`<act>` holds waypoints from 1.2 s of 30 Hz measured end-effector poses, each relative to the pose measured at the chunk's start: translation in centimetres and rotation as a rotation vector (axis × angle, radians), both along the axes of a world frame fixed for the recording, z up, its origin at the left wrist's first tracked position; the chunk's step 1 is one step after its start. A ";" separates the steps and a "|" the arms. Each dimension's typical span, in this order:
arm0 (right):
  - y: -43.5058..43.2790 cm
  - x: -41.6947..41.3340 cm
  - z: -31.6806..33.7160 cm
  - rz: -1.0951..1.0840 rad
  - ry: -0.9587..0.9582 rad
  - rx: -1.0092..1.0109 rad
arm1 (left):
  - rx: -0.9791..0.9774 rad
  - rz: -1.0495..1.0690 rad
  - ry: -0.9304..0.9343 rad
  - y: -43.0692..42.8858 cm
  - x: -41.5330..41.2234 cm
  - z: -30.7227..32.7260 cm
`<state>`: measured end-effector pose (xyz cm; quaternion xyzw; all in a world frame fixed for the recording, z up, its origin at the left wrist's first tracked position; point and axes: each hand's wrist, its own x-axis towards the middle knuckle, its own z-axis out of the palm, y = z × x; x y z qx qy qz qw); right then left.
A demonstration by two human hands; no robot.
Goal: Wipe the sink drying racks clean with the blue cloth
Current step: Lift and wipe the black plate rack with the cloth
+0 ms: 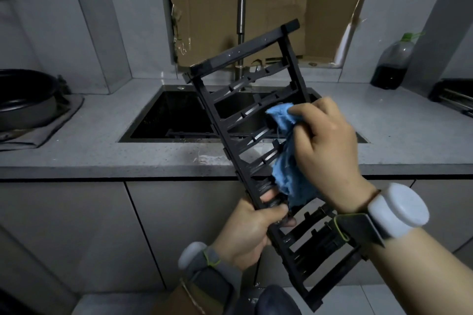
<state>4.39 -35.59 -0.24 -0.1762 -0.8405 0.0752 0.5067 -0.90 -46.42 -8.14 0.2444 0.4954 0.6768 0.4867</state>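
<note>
Head view: gripping drying rack [244,49] with left hand [252,230], clutching blue cloth [286,169] against slats with right hand [325,146]; sink [174,115] behind, mid-frame.

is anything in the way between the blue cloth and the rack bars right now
Nothing visible does. The right hand holds the blue cloth directly against the bars of the drying rack, which the left hand grips by its left rail.

Faucet [240,20] behind raised rack [245,100]
</note>
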 end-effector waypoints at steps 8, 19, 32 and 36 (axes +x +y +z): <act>-0.5 -0.1 -0.8 -0.008 -0.105 0.097 | -0.002 0.021 -0.007 0.0 0.2 -0.3; -0.1 -0.4 -0.8 0.001 -0.158 0.110 | -0.016 0.038 -0.015 0.7 0.8 0.3; 2.3 2.3 1.0 0.020 0.286 -0.314 | -0.006 0.018 -0.067 0.4 0.6 -0.1; 1.7 1.5 0.3 -0.058 0.122 -0.145 | -0.014 0.033 -0.062 0.4 0.6 -0.2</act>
